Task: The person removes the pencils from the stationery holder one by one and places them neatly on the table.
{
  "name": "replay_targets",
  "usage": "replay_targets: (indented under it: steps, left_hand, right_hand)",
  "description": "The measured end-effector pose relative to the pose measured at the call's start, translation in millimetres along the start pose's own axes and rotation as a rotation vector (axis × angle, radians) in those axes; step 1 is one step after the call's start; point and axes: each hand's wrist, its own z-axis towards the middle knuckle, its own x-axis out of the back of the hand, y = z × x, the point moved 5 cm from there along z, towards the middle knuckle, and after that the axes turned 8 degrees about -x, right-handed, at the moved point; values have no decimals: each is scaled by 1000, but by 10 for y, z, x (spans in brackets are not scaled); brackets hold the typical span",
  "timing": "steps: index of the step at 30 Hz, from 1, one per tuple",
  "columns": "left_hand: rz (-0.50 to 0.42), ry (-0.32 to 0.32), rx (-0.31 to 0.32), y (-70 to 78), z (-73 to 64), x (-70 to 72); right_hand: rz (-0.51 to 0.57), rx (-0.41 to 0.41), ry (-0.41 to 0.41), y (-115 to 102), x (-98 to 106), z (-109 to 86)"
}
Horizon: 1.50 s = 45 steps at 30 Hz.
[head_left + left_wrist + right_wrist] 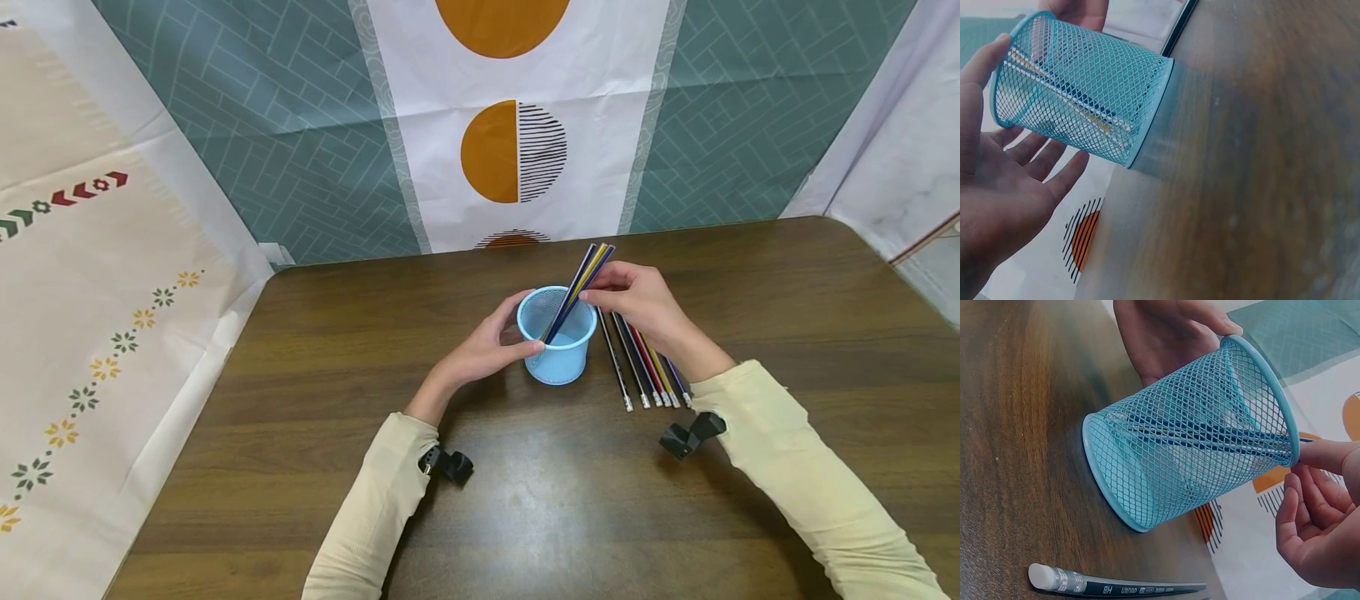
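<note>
A light blue mesh pencil cup [556, 365] stands upright on the wooden table. My left hand [486, 343] holds it from the left, with the thumb at the near rim and the fingers around the far side. Several pencils [576, 290], dark blue and yellow among them, lean inside the cup and stick out over its right rim. Thumb and fingers of my right hand [639, 302] pinch these pencils just above the rim. Through the mesh in the right wrist view, their lower ends reach close to the cup's bottom.
Right of the cup, several loose pencils [647, 367] lie side by side on the table [360, 500], eraser ends toward me. One dark pencil [1129, 587] marked HB shows its white eraser close up. A patterned cloth [322, 167] hangs behind the table's far edge.
</note>
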Motion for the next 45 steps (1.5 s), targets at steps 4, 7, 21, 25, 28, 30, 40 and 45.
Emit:
replay_targets:
  steps: [4,7,21,25,28,30,40,45]
  left_hand:
    - [5,2,-1,-1,-2,-2]
    - [5,2,-2,-3,-3,-5]
    - [-6,5,8,3,-3,-7]
    - [0,1,7,10,3,-7]
    - [12,1,12,6,7,-2]
    - [15,1,12,6,9,2]
    - [36,2,17,8,6,10]
    - [34,2,26,-6,1,3]
  right_hand:
    - [39,-2,16,-6,9,-11]
    - [61,4,28,-11,24,-21]
    - [217,72,24,-63,91,-59]
    - [260,100,15,-105,122,-78]
    - [292,124,9,-145,145,-92]
    - [318,142,6,-169,162,-102]
    - [445,210,-10,-241,217,-151]
    - [472,210,8,-282,244,-188]
